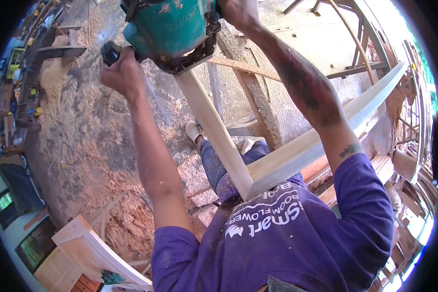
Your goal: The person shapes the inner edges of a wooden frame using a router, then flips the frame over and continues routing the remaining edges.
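A teal power tool with a dark base, which looks like a router (pixel 173 31), sits on the far end of a pale wooden board (pixel 214 121). My left hand (pixel 124 73) is closed around the black knob on its left side. On the tool's right side is my right hand (pixel 241 14), bent round its handle, with the fingers partly hidden and cut by the top edge. The board's near end lies close to my waist, where it meets a second long pale board (pixel 326 136) running off to the right. The tool's cutting part is hidden beneath its body.
Wood shavings cover the floor (pixel 92 136). Under the boards stands a rough wooden support (pixel 258 102), beside my legs. Wooden frames (pixel 365 44) stand at upper right, and stacked timber (pixel 404 165) lies at right. A wooden panel (pixel 90 243) is at lower left.
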Motion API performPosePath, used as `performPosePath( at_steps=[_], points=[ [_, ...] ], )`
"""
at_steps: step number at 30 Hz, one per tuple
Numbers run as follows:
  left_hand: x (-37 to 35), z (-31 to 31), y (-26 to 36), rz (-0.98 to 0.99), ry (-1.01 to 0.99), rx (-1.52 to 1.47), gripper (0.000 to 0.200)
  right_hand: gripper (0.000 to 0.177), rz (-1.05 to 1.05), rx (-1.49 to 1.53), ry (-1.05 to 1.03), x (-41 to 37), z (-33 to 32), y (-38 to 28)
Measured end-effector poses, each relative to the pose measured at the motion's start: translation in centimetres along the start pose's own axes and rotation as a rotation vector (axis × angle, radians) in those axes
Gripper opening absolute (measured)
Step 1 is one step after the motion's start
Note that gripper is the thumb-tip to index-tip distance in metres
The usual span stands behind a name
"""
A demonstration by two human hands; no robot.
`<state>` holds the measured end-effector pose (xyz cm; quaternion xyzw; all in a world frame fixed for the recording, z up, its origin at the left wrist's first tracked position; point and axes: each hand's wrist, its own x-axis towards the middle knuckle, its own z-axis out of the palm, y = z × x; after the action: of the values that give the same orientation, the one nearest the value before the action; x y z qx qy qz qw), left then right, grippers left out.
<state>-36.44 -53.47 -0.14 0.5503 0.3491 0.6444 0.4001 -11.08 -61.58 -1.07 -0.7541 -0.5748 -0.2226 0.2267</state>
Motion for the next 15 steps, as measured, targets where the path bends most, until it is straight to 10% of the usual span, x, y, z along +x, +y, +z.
performPosePath(
  at_steps=[15],
  points=[
    [4.2,2.0,-2.2,0.033,0.001,-0.019,0.012,0.006,-0.076,0.004,0.164,4.9,3.6,1.4]
  ],
)
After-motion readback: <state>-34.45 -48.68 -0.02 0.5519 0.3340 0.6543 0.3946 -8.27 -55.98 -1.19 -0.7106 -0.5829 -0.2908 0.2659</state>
